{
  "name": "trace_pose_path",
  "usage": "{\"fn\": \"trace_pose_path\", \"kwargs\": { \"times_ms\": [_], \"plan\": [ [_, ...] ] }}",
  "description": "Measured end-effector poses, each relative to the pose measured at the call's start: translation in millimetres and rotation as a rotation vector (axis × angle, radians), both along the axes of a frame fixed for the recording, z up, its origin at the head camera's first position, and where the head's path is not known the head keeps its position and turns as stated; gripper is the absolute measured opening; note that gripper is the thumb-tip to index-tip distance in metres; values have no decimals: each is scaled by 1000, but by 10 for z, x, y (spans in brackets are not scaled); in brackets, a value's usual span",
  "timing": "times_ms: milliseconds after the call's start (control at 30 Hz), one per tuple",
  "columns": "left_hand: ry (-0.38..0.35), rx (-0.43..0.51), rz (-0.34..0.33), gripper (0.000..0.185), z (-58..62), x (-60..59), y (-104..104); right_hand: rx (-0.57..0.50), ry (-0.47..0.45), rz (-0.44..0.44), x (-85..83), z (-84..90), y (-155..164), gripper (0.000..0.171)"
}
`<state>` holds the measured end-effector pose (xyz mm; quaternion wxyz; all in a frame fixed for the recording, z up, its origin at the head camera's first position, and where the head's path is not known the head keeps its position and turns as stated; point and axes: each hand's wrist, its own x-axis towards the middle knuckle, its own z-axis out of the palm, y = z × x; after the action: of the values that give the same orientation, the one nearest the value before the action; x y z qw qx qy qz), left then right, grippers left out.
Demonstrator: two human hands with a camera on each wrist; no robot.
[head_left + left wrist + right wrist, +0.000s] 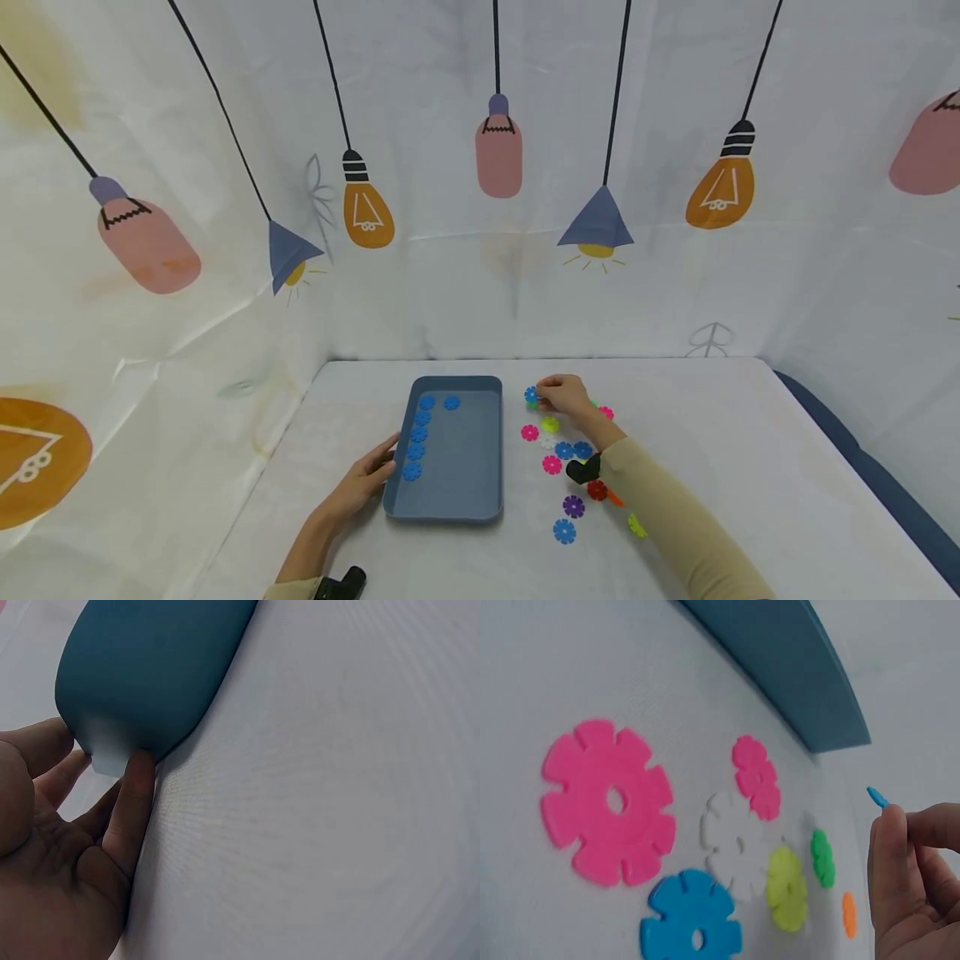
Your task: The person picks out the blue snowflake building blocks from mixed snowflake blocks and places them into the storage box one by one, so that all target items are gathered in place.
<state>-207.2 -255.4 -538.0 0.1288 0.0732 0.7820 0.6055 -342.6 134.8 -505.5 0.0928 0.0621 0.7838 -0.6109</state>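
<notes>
Head view: R hand [562, 393] w/ fingers clamped on 1 blue disc [531, 393], just right of far-right corner of tray [463, 467]. L hand [367, 477]: fingers apart, touching tray's left edge. In tray: 6 blue discs [419, 434], 5 down left side, 1 nr far edge. Bench [442, 567]: 3 loose blue discs [564, 532], 1 purple disc [573, 506]; R sleeve [667, 517] part-covers others.

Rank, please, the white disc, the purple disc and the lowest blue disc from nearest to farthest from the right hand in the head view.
1. White disc, just below the right hand.
2. Purple disc, farther below.
3. Lowest blue disc, just below the purple disc.
</notes>
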Motion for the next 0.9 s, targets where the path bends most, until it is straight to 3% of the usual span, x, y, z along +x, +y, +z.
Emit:
{"fn": "trace_pose_path", "kwargs": {
  "times_ms": [500,733,900],
  "plan": [
    [-3,13,34,58,49,-11,-3,-128,32,99,48,249,-305,18],
    [-27,35,64,57,54,5,26,-152,46,131,105,266,-496,17],
    [-33,52,42,59,61,6,34,-187,39,155,108,213,-670,15]
  ]
}}
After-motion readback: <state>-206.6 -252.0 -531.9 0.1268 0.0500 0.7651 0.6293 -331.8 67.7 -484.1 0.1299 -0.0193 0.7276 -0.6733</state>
